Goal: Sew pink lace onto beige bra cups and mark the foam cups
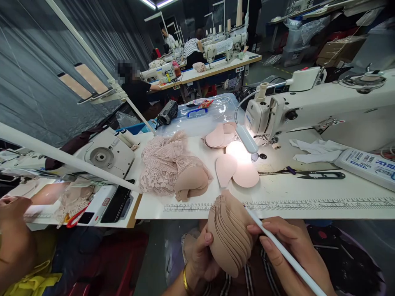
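A gray, folded curtain (95, 37) hangs along the left side. A bright strip light (148, 3) glows overhead; beyond the worktop (277, 191), a wood-edged table (189, 75) stands on gray floor (259, 77).

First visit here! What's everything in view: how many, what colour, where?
Smooth worktable: one, white, centre
Curved fabric pieces: fanned stack, uncounted, tan, before worktable
Slim pen-shaped stick: one, white, tip near stack
Flat rounded pieces: several, pale pink, worktable middle
Crumpled lace heap: one, beige, worktable left
Moulded pieces: pile, tan, beside lace
Bulky sewing machine: one nearest, white, right
Thread snips: one, black, below machine
Plastic box: one, clear, behind worktable
Other people: several, varied clothing, left, background
Left hand: one, bare, cupping stack
Right hand: one, bare, gripping stick
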Motion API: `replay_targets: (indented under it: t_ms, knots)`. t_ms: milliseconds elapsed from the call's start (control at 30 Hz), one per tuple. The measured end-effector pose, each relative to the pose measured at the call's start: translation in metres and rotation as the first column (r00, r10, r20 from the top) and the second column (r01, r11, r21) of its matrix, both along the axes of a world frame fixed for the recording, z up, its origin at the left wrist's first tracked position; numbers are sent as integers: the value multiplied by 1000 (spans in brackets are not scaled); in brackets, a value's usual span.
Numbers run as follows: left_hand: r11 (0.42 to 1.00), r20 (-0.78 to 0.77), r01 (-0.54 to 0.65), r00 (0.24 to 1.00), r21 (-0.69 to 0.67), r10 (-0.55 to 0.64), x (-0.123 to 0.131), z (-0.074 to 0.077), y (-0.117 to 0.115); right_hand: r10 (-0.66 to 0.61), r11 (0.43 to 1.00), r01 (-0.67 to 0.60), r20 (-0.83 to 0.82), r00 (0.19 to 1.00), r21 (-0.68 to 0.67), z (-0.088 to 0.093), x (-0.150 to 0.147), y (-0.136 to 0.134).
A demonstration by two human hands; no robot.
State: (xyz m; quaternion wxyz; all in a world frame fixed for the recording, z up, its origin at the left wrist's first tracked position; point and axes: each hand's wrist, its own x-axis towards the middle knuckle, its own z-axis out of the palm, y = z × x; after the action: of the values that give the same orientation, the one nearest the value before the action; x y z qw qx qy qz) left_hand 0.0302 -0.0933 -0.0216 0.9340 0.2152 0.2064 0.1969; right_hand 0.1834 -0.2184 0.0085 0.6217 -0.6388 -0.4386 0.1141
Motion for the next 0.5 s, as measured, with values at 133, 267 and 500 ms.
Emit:
replay_targets:
  t_ms: [133, 267, 500]
  knots:
    - [1000, 5, 7, 1000, -10, -6, -1, -4, -1, 71, 997, -72, 94, 993, 0, -3, 6, -1]
    - [1000, 5, 29, 1000, -2, -29, -2, -6, -1, 47, 999, -49, 144, 988, 6, -3, 8, 1]
    - [999, -4, 23, 1000, 42, -23, 2, -1, -2, 43, 999, -43, 83, 996, -7, -1, 9, 1]
